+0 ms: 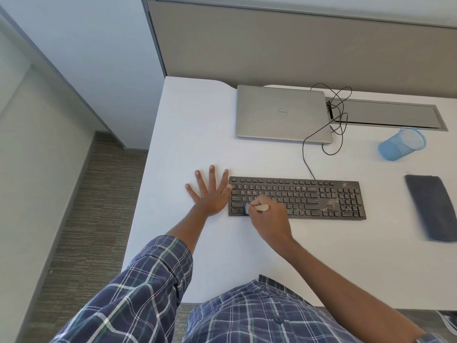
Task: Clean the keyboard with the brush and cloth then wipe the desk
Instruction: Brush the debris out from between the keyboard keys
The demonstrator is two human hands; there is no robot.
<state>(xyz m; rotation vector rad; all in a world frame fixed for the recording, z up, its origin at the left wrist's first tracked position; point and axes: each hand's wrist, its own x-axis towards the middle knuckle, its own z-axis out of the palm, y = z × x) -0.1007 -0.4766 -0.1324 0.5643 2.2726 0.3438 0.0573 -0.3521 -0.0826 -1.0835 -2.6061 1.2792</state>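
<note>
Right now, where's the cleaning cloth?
In the head view, the dark grey cloth lies on the white desk at the far right, just right of the keyboard and nearer the person than the blue mesh pen cup.

Dell logo, on closed laptop (282, 113) lid

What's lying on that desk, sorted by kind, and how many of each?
Keyboard: 1
Laptop: 1
Brush: 1, held in the right hand
Cloth: 1
Blue mesh cup: 1
Total: 5
</note>
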